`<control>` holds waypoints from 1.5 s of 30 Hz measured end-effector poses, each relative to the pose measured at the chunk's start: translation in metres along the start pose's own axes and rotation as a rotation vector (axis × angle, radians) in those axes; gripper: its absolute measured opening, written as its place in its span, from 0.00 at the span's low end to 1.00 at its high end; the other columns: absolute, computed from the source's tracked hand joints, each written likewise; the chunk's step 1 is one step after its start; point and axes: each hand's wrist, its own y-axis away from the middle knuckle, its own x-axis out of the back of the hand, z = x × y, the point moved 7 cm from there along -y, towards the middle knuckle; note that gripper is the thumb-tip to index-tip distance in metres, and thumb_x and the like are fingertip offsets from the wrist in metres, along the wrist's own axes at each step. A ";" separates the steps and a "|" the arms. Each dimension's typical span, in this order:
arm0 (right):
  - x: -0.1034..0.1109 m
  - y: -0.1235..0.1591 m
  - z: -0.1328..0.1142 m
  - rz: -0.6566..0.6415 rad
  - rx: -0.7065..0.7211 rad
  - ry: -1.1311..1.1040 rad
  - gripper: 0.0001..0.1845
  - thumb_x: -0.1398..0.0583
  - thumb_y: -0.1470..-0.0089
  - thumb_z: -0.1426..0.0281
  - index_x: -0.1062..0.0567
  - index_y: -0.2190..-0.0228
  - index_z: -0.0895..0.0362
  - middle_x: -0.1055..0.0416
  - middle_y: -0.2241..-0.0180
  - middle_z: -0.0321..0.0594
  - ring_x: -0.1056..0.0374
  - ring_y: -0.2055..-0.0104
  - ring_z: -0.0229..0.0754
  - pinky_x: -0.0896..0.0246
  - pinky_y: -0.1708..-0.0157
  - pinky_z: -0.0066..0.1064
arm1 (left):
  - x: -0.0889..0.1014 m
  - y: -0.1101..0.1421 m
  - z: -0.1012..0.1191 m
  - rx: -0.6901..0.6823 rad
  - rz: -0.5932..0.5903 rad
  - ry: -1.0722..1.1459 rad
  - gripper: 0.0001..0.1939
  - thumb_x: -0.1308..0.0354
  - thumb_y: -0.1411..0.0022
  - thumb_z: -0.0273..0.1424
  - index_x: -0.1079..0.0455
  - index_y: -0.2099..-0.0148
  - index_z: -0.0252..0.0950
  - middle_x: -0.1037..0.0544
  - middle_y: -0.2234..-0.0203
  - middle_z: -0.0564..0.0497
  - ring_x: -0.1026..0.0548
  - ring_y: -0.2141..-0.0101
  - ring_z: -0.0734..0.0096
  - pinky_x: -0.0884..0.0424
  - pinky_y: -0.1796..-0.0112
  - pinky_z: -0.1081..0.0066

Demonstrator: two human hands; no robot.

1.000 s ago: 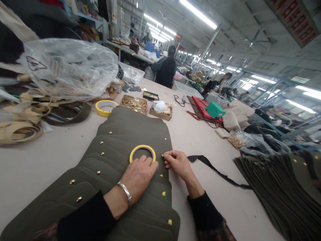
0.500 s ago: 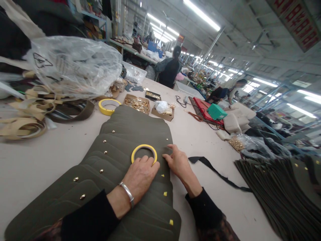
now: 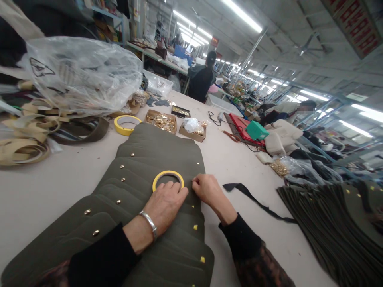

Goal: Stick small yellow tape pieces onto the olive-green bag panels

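Overlapping olive-green fabric panels (image 3: 161, 143) lie fanned out in front of me, with metal snaps along their left side and small yellow tape bits along the right. My left hand (image 3: 166, 203) is closed on the near rim of a roll of yellow tape (image 3: 168, 174), which rests on the panels. By the panels' right edge, my right hand (image 3: 208, 189) has its fingers curled and pinched together at the fabric. Whatever may be between those fingertips is too small to make out.
Boxes of gold hardware (image 3: 161, 121), another tape roll (image 3: 127, 125) and a big plastic bag (image 3: 86, 75) stand at the back. A black strip (image 3: 257, 203) lies right, beside a pile of olive panels (image 3: 323, 215). Two people are at work farther off.
My right hand's fingers have gone from spread to pinched at the panels' right edge. My left hand keeps hold of the tape roll. The whole view has shifted slightly.
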 end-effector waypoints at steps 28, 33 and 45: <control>0.039 0.074 -0.032 0.670 0.530 -0.417 0.07 0.45 0.48 0.79 0.28 0.72 0.57 0.30 0.77 0.36 0.34 0.75 0.37 0.39 0.73 0.27 | 0.024 0.015 -0.005 -0.124 0.362 0.410 0.12 0.57 0.30 0.28 0.37 0.49 0.39 0.23 0.59 0.50 0.23 0.61 0.68 0.27 0.62 0.70; 0.038 0.079 -0.032 0.686 0.444 -0.403 0.07 0.45 0.49 0.78 0.27 0.73 0.58 0.30 0.78 0.37 0.34 0.76 0.37 0.39 0.74 0.28 | 0.025 0.011 -0.004 -0.065 0.293 0.365 0.12 0.58 0.30 0.29 0.34 0.60 0.39 0.25 0.69 0.51 0.25 0.68 0.67 0.30 0.68 0.69; -0.017 0.042 0.060 0.175 -0.327 -1.258 0.12 0.35 0.57 0.63 0.24 0.75 0.61 0.30 0.83 0.33 0.34 0.82 0.34 0.34 0.81 0.26 | 0.032 -0.009 0.007 -0.029 0.260 0.082 0.10 0.56 0.31 0.27 0.33 0.59 0.38 0.27 0.68 0.49 0.29 0.66 0.66 0.35 0.68 0.69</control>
